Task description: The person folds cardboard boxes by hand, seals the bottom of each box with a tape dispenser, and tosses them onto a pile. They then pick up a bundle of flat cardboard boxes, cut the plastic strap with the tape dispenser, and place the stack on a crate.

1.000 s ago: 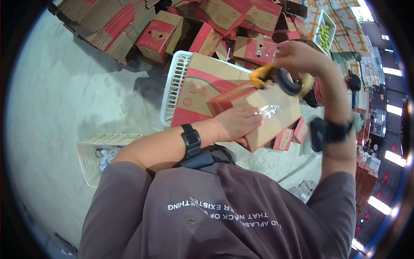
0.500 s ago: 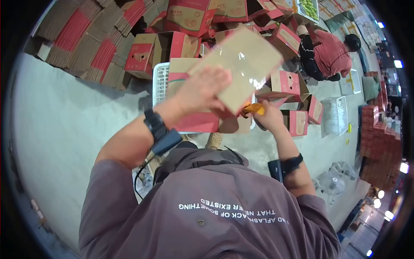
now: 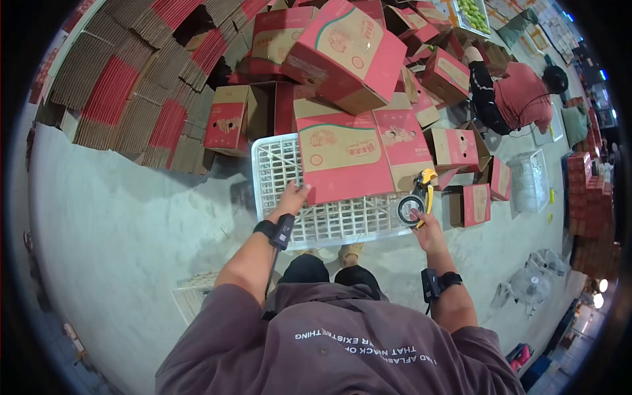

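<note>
A flattened red and tan carton lies on a white plastic crate in front of me. My left hand is at the carton's lower left corner, fingers apart, over the crate's grid. In my right hand is a yellow tape dispenser with a dark roll, held just right of the crate's near edge. Behind the flat carton, a closed-up red and tan box rests tilted on the other cartons.
Stacks of folded cardboard stand at the left. Open boxes lie at the right, near a crouching co-worker. Farther right are a white basket and a fan-like object in plastic. Green fruit fills a far crate.
The box that was raised between my hands is now away on the pile. My left hand has come down to the flat carton, and my right hand has lowered with the tape dispenser.
</note>
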Demonstrator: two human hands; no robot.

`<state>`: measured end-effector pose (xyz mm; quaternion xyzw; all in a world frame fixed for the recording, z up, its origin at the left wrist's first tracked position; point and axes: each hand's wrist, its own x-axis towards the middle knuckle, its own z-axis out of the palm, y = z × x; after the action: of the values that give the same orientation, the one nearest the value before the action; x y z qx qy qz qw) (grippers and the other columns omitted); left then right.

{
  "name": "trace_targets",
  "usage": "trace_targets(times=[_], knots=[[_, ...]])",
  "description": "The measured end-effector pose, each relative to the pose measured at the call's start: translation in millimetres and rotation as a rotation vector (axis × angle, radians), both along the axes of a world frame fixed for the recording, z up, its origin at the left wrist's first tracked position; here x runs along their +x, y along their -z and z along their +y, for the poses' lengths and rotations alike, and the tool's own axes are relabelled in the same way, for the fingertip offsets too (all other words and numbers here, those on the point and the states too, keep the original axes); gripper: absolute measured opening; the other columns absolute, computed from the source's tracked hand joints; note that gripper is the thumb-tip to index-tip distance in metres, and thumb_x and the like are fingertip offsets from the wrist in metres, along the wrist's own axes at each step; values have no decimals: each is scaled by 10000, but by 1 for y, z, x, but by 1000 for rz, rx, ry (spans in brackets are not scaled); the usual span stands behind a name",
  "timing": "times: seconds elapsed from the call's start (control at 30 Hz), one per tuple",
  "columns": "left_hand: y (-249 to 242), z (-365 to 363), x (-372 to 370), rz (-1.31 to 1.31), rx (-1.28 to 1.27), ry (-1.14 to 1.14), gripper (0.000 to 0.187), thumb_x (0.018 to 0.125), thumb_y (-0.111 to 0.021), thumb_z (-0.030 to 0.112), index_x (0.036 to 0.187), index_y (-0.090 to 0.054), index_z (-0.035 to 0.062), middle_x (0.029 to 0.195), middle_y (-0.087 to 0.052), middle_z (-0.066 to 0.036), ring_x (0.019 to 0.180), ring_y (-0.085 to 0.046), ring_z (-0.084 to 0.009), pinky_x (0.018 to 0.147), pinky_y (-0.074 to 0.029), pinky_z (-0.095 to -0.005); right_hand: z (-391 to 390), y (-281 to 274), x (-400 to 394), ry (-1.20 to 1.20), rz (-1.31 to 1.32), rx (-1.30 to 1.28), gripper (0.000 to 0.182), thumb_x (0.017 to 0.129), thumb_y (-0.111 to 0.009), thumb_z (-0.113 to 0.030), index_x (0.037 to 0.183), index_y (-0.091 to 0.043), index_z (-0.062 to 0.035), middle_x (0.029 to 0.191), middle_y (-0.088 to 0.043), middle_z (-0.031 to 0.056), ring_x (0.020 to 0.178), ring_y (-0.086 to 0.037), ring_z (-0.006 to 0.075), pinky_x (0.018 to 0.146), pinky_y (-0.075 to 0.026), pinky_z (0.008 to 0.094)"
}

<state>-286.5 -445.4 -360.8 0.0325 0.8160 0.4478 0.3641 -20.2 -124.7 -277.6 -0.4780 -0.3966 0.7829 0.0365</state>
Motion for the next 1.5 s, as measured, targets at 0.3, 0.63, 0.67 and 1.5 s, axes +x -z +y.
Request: trace_targets(times=[0.3,0.63,0.67,1.5], knots=[[-70,37,-26,-690,573,-246,415,894,-628,165,1255,-488,16,1167,-603,-100,1050,-597,-184,858,-509,-318,-30,0,-15,285,111,-84,343,869,-583,-168,1191,-513,-72,1159,-593,66,1142,-528,228,985,-377,424],[-250,-75,20,-319,411,243,432,884,-632,136,1271,-511,-14,1185,-597,-62,1055,-540,-118,925,-439,-299,93,-43,50,687,409,8,320,871,-549,-200,1152,-551,-47,1093,-636,115,1014,-615,248,877,-508,422],[-274,-79,26,-372,374,229,415,885,-630,133,1259,-523,-12,1166,-607,-56,1047,-542,-116,917,-442,-298,100,-40,46,708,355,-22,319,875,-547,-209,1149,-546,-45,1110,-626,117,1018,-612,250,880,-507,425],[-345,14,102,1096,-187,552,629,788,-702,357,1318,-483,99,1409,-388,-146,1317,-338,-338,1085,-237,-519,-8,-174,-22,-428,455,346,511,803,-635,-13,1258,-407,40,1097,-574,86,950,-563,110,812,-458,235]])
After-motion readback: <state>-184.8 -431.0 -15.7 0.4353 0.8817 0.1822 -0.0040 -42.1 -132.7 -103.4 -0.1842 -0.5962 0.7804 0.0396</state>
